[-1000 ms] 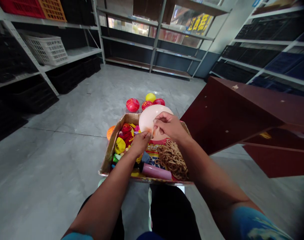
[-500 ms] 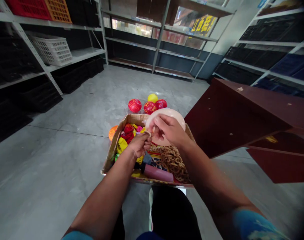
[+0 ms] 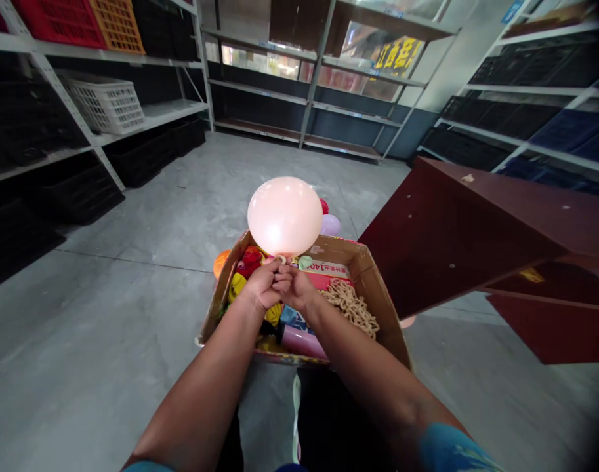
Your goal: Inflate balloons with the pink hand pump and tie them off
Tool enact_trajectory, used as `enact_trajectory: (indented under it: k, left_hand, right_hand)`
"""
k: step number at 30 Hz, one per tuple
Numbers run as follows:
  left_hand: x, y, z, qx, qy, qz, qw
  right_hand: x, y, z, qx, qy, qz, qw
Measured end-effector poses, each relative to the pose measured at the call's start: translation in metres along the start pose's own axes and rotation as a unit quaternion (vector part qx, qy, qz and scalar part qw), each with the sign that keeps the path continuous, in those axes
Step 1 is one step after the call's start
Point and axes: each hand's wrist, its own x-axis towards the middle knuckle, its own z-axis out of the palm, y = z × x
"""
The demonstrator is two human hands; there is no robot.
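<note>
A pale peach inflated balloon [image 3: 285, 216] stands upright above a cardboard box [image 3: 378, 298]. My left hand [image 3: 260, 286] and my right hand [image 3: 293, 288] are pressed together under it, both pinching the balloon's neck. The box holds several uninflated coloured balloons [image 3: 240, 275], a pile of tan rubber bands [image 3: 352, 305] and a pink cylinder [image 3: 304, 341]. The box sits just beyond my knees.
A dark red wooden cabinet [image 3: 476, 236] lies tilted at the right. An orange balloon [image 3: 219, 261] lies left of the box; a red and a lilac balloon [image 3: 330, 225] peek out behind the peach one. Metal shelving with crates, including a white basket [image 3: 105, 101], lines the walls.
The balloon rose from lying over the box to standing upright above my hands. My right hand came down from the balloon's body to its neck, beside my left hand.
</note>
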Motion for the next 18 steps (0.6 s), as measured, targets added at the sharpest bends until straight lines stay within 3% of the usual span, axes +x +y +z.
enact_trajectory:
  k: [5, 10, 13, 16, 18]
  left_hand:
    - [-0.004, 0.006, 0.003, -0.028, 0.011, -0.014, 0.999]
    - [-0.008, 0.011, 0.003, 0.008, 0.015, -0.013, 1.000]
    - [-0.008, 0.016, -0.004, 0.085, 0.013, 0.009, 0.996]
    - [-0.006, 0.017, -0.012, 0.236, 0.065, 0.087, 0.966]
    - [-0.004, 0.016, -0.016, 0.348, 0.116, 0.164, 0.916]
  right_hand:
    - [-0.003, -0.002, 0.004, 0.011, -0.035, -0.010, 0.999]
    - [-0.004, 0.004, -0.001, -0.003, 0.011, -0.041, 0.999]
    - [-0.007, 0.003, -0.003, -0.024, 0.053, -0.064, 0.996]
    - [-0.016, -0.003, -0.005, -0.052, 0.099, -0.081, 0.990]
    - [-0.023, -0.007, -0.005, -0.065, 0.121, -0.090, 0.986]
